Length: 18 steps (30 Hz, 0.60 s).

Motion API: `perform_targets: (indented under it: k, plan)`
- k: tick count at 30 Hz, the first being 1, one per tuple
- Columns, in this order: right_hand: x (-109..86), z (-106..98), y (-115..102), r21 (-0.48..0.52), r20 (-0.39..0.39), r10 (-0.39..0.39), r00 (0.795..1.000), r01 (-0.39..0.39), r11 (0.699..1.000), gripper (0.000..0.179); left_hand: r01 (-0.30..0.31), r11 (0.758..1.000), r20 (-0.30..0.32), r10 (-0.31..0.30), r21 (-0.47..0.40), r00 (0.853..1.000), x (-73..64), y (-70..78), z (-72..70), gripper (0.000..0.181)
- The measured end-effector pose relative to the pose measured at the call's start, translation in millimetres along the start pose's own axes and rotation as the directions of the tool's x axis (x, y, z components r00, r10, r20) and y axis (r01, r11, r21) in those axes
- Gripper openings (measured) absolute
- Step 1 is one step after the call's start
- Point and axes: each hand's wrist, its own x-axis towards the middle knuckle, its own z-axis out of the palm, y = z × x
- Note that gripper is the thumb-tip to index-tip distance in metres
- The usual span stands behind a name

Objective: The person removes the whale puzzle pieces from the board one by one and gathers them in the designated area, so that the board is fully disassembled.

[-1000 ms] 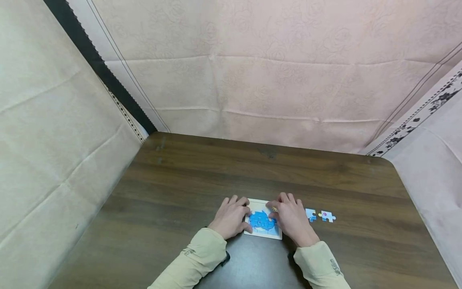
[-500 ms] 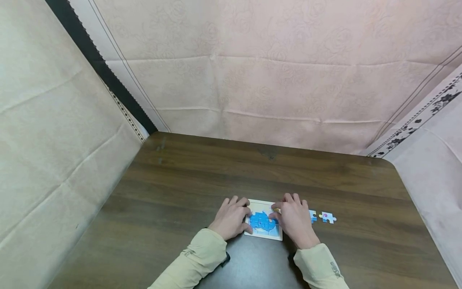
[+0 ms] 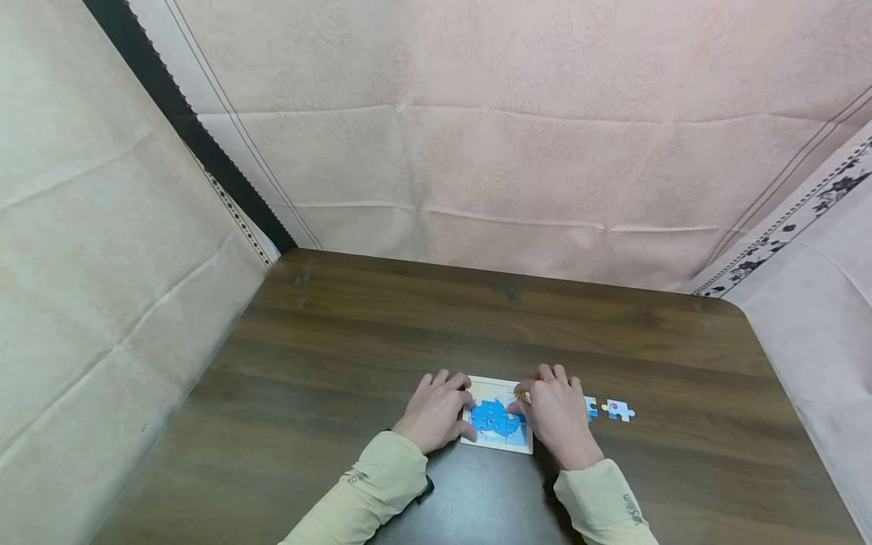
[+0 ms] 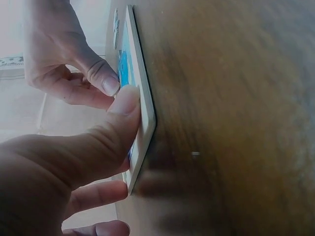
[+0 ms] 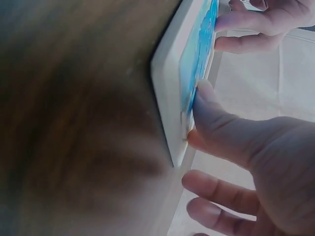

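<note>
A small framed jigsaw puzzle [image 3: 496,447] with a blue animal picture [image 3: 492,416] lies on the table near the person. My left hand [image 3: 436,412] holds its left side; in the left wrist view the thumb presses the pale rim [image 4: 148,119]. Over the right side is my right hand [image 3: 557,416], its thumb and index finger pinching a puzzle piece with yellow on it [image 3: 521,395], partly hidden by the fingers. The right wrist view shows that thumb [image 5: 206,101] right at the picture surface, the other fingers beyond the frame's edge.
Two loose puzzle pieces lie right of the right hand: one [image 3: 591,406] partly covered by it, the other [image 3: 618,409] farther out. The brown wooden table [image 3: 381,325] has pale cloth [image 3: 504,166] hanging behind it and at both sides.
My right hand has shifted slightly right with the yellow-marked piece, uncovering more of the puzzle's upper right. Its index finger now covers less of the board. The left hand stays in place.
</note>
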Motion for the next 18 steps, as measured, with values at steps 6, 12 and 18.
perform_targets:
  k: [6, 12, 18]
  plan:
    - [-0.8, 0.4, -0.1, 0.034, -0.001, -0.012, 1.0, 0.012, 0.999, 0.032, -0.006, 1.0, 0.003, 0.006, 0.001, 1.0, 0.3, -0.4, -1.3, 0.041]
    - [-2.3, 1.5, 0.1, 0.053, -0.008, -0.02, 1.0, 0.02, 0.998, 0.031, -0.002, 1.0, 0.007, 0.002, -0.004, 1.0, 0.3, 0.1, -1.1, 0.04]
    - [-2.4, 2.2, 0.6, 0.049, -0.01, -0.017, 1.0, 0.017, 0.999, 0.031, 0.002, 1.0, 0.003, -0.002, -0.005, 1.0, -0.3, 0.6, -0.4, 0.041]
